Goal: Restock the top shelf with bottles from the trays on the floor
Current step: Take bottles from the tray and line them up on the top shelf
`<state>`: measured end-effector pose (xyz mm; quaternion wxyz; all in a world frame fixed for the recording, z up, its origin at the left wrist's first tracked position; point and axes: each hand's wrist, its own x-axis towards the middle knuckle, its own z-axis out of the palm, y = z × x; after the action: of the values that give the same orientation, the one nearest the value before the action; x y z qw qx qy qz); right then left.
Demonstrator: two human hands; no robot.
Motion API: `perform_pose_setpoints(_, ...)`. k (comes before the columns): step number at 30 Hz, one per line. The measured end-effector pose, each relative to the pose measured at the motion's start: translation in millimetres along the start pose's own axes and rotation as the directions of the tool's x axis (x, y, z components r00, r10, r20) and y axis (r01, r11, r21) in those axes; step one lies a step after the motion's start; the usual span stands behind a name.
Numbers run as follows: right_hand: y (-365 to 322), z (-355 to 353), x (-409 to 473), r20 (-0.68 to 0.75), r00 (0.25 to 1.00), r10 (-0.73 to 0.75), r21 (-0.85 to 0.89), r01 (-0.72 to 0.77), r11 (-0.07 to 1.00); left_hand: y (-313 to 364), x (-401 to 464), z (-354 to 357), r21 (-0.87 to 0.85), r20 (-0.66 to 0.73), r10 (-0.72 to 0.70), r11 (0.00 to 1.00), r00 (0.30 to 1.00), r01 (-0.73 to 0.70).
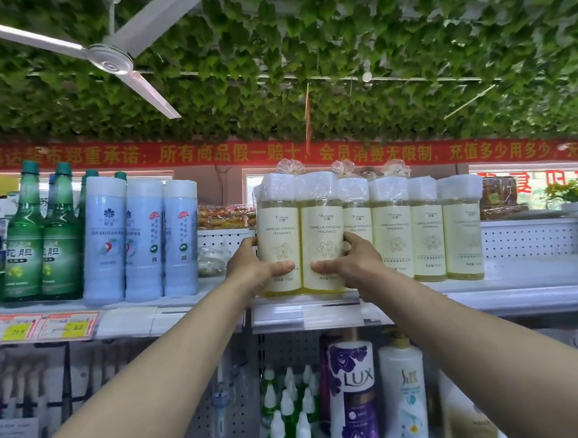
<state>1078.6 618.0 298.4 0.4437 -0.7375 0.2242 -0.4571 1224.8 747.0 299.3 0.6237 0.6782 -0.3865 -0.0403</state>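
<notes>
A ceiling thick with green leaves (371, 42) spreads over the whole aisle, and a white ceiling fan (109, 58) hangs from it at the left. Below runs a long red banner (276, 153) in yellow Chinese characters, among them "所有商品假一赔十" and "会员消费无限制". The top shelf (491, 293) crosses the view under it, its front edge carrying price tags (40, 327) at the left, too blurred to read. On the lower shelf stand a purple bottle marked "LUX" (353, 395) and a white pump bottle (402, 385) beside it. Up on the top shelf at the left are green glass bottles (26, 247) with Chinese labels, then three pale blue bottles (143, 239), all upright. At the right a row of yellowish bottles (425, 229) stands upright, each cream label reading "CAMELLIA AMINO ACID FRAGRANCE". The wrapped twin pack (298, 231) of two of the same bottles stands upright at the left end of that row, long axis vertical, white caps up, labels facing the camera, its base at the shelf's front edge. The left hand (255, 267) grips its left side, thumb across the front; the right hand (350, 260) grips the right side likewise, fingers curled round behind.
</notes>
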Motion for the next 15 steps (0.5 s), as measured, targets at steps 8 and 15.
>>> perform_pose_setpoints(8,4,5,0,-0.036,0.999,-0.031,-0.072,0.028,0.997,0,0,-6,-0.106,0.094,-0.027,0.994,0.995,0.037)
perform_pose_setpoints(15,8,14,5,-0.123,0.991,-0.059,-0.203,0.033,0.979,3,1,-13,-0.041,0.11,-0.025,0.999,0.994,0.03)
